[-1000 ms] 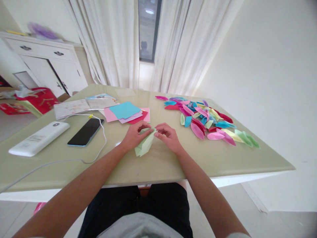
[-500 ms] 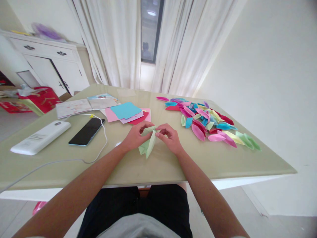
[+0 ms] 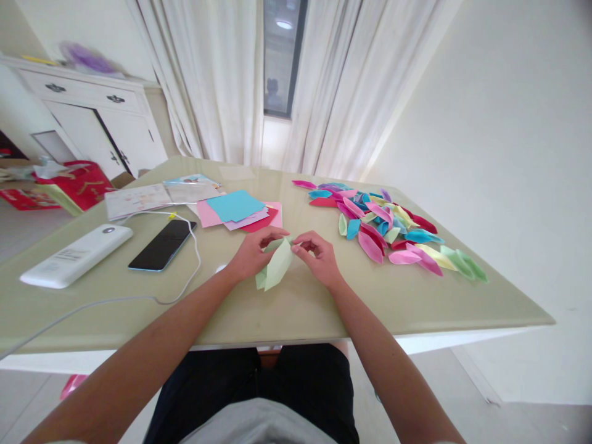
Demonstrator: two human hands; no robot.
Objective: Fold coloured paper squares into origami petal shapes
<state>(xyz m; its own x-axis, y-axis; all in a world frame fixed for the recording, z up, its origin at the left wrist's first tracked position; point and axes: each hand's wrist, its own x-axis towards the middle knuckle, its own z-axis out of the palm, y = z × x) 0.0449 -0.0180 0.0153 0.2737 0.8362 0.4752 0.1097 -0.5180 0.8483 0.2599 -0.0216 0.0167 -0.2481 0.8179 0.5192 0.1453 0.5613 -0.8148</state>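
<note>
A light green folded paper (image 3: 279,265) hangs between my two hands, just over the near middle of the table. My left hand (image 3: 254,253) is closed on its upper left part, with the thumb hidden behind a fold. At the paper's top right corner, my right hand (image 3: 317,254) pinches the edge between thumb and forefinger. Behind my hands lies a loose stack of coloured paper squares (image 3: 235,206), blue on top. To the right spreads a heap of folded paper pieces (image 3: 370,240) in pink, blue, red, yellow and green.
On the left of the table (image 3: 296,320) lie a black phone (image 3: 161,246) and a white power bank (image 3: 76,256), with a white cable (image 3: 198,246) curving around them. Flat printed packets (image 3: 137,201) lie farther back. Beyond the table stands a white cabinet (image 3: 92,117).
The green paper has turned between my fingers, so a broader flat face now shows and its lower tip points more to the left. Both hands stay in nearly the same place.
</note>
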